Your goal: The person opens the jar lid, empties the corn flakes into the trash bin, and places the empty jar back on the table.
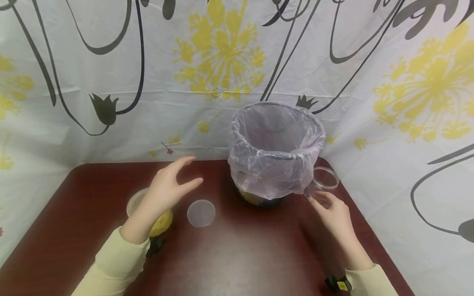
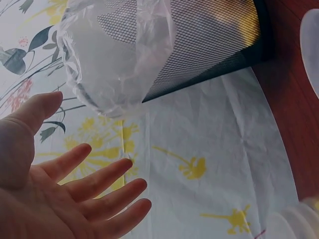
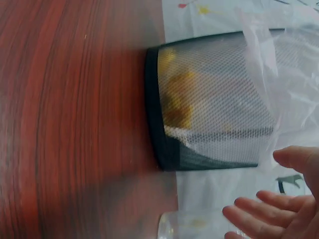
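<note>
A black mesh wastebasket [image 3: 214, 94] stands at the back of the table, lined with a translucent plastic bag [image 1: 274, 172] folded over its rim. Yellow stuff shows through its mesh low down. My left hand [image 1: 166, 187] hovers left of the basket, thumb and fingers spread, holding nothing. Beneath that forearm are a translucent round container [image 1: 134, 202] and a ruffled yellow thing [image 1: 163, 223], both partly hidden. Right of the basket, my right hand [image 1: 335, 213] is beside a clear plastic container [image 1: 326, 177]; its fingers are loosely bent, and I see no grip on the container.
A translucent round disc [image 1: 201, 213], like a lid, lies flat on the dark red table [image 1: 237, 255] between the left hand and the basket. Patterned cloth [image 1: 155, 102] hangs behind the table and along its right side. A black strap [image 1: 338, 283] circles the right wrist.
</note>
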`<state>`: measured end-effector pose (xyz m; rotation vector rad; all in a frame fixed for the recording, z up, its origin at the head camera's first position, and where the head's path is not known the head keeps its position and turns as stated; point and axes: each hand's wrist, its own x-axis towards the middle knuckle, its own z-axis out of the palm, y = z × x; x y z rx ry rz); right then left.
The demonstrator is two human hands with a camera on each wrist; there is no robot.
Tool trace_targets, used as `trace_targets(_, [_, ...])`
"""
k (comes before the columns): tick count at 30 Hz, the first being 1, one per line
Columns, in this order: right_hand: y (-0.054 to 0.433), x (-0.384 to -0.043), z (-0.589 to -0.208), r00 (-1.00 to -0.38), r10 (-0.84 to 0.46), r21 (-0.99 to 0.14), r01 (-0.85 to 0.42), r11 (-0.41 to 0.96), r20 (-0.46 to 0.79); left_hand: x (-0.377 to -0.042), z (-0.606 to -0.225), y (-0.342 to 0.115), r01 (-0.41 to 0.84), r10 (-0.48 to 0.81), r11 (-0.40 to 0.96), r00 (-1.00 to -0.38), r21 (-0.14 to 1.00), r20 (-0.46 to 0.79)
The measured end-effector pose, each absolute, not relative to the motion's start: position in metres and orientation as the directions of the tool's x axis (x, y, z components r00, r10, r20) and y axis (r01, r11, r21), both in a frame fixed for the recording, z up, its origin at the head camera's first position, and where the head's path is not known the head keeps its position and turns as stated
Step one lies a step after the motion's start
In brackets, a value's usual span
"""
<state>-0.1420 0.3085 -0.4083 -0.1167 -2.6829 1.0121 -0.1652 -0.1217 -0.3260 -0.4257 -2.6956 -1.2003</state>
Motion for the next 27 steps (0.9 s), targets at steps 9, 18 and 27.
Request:
trace_targets(9, [0.280, -0.137, -0.405, -0.968, 0.067, -0.724, -0.135, 0.676, 0.243, -0.153, -0.330, -0.144, 0.271, 0.195, 0.691, -0.963, 0.671, 0.187])
trace_targets(18, [0.253, -0.132, -0.401, -0.969, 0.027, -0.768, -0.177, 0.615, 0.246, -0.142, -0.335, -0.170, 0.223, 0.191, 0.742, -0.974, 0.632, 0.120])
trace_targets(27, [0.232, -0.127, -0.401, -0.958, -0.054, -0.800, -0.266, 0.538, 0.282, -0.129, -0.340, -0.187, 0.223, 0.176, 0.794, -0.975, 0.566, 0.137])
